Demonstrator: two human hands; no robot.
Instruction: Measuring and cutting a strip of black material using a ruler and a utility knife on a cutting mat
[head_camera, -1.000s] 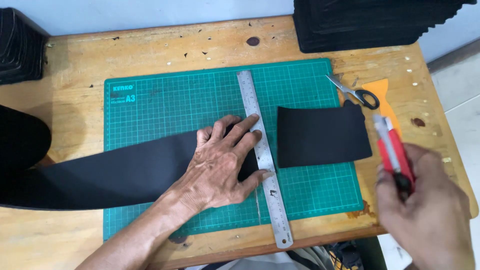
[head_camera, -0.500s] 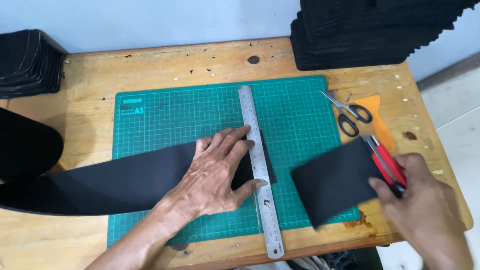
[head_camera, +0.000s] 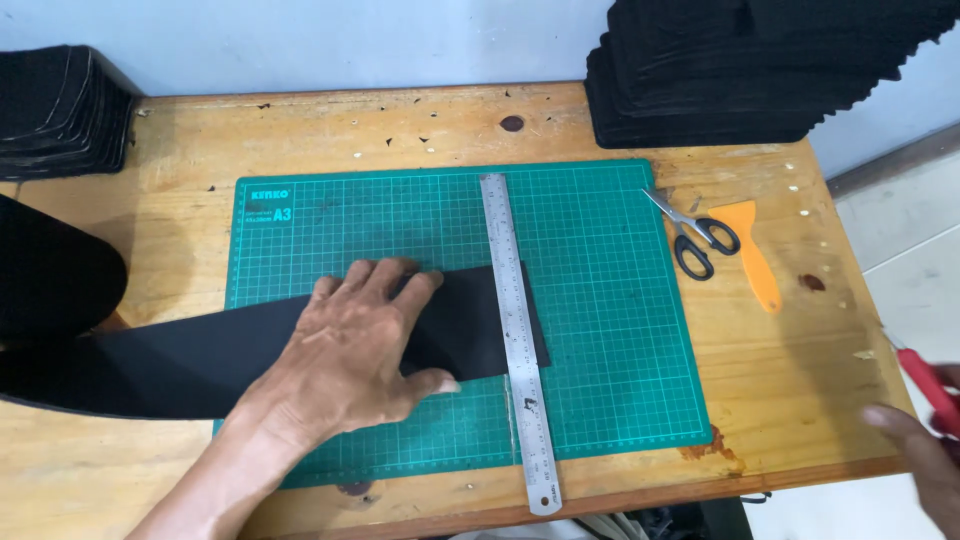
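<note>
Wooden table (head_camera: 420, 130): fills the view, pale top speckled with small dark marks.

Green cutting mat (head_camera: 600, 330): gridded, centred on the table.

Stack of black sheets (head_camera: 740, 70): at 1 o'clock, past the mat's far right corner. A second black stack (head_camera: 55, 110) sits at 10 o'clock on the table's left edge.

Black strip (head_camera: 180, 355): long band running in from 9 o'clock across the mat, flat, its cut end poking out just beyond the ruler.

Steel ruler (head_camera: 515, 330): lies across the strip's end, running 12 to 6 o'clock, lower tip past the mat's near edge.

Left hand (head_camera: 355, 350): palm down, fingers spread flat on the strip just left of the ruler; pressing, gripping nothing.

Right hand (head_camera: 915, 455): at 4 o'clock, off the table's edge, blurred; closed around a red-handled knife (head_camera: 925, 385), only partly in frame.

Orange scraper (head_camera: 755, 250): at 2 o'clock, right of the mat.

Scissors (head_camera: 690, 235): black handles, touching the scraper, blades pointing onto the mat's corner.
</note>
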